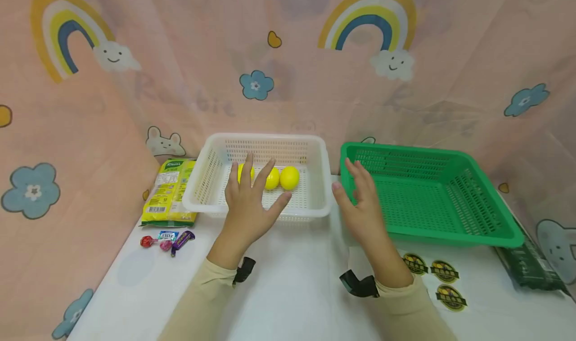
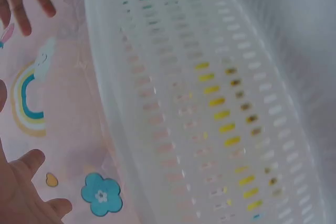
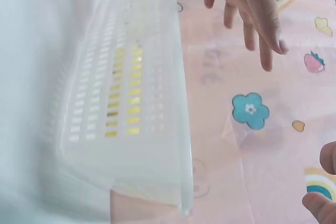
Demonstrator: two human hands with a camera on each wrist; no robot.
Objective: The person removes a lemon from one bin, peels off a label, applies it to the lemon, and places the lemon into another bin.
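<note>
In the head view my left hand (image 1: 249, 206) hovers over the front of a white plastic basket (image 1: 261, 213), fingers spread, holding nothing. Three yellow balls (image 1: 289, 178) lie inside the basket, two of them partly behind the fingers. My right hand (image 1: 362, 206) is held up at the left end of a green plastic basket (image 1: 450, 238), its fingers loosely bent and nothing in them. Whether it touches the green rim, I cannot tell. In both wrist views the white basket's slotted wall shows yellow through its holes; the left wrist view catches part of my left hand (image 2: 23, 187).
Left of the white basket leans a yellow-green packet (image 1: 168, 193). Lollipops and wrapped candies (image 1: 182, 242) lie before it. Round black-and-gold stickers (image 1: 444, 271) are on the white table (image 1: 288, 281) in front of the green basket. A dark green packet (image 1: 533, 266) sits at far right.
</note>
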